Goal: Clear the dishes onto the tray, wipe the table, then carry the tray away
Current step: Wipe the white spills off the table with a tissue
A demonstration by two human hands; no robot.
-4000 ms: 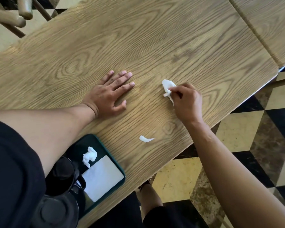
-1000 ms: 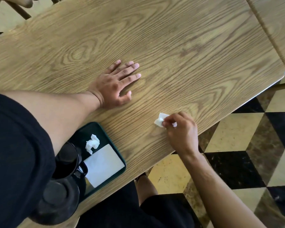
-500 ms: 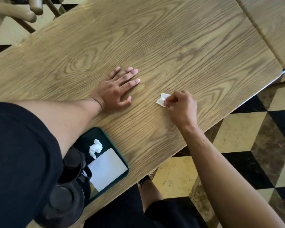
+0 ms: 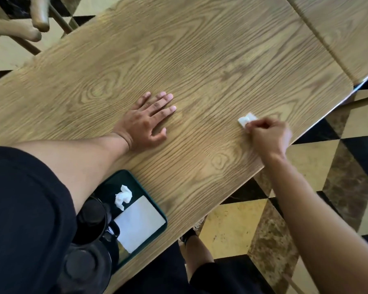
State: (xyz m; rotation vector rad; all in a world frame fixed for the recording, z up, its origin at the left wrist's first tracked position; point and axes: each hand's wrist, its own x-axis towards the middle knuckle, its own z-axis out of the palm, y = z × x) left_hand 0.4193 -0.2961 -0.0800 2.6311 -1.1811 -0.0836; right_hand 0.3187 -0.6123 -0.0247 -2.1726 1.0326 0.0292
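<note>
My right hand point(image 4: 268, 135) pinches a small white tissue point(image 4: 246, 119) against the wooden table point(image 4: 200, 60), close to its right edge. Flat on the tabletop near the middle rests my left hand point(image 4: 146, 122), fingers spread and holding nothing. A dark green tray point(image 4: 155, 205) sits at the near edge under my left arm. On it lie a crumpled white tissue point(image 4: 123, 197), a flat white napkin point(image 4: 138, 222) and black cups point(image 4: 91, 217), partly hidden by my arm and sleeve.
A second wooden table point(image 4: 344, 28) abuts at the top right with a narrow gap. A wooden chair point(image 4: 32, 24) stands at the top left. Checkered floor tiles point(image 4: 338, 166) lie to the right, and my leg and shoe point(image 4: 191, 236) show below the table edge.
My right hand has slid the tissue across the table, from the near edge out toward the right. The loose tissue scrap seen four seconds ago no longer lies on the table. My left hand stays put.
</note>
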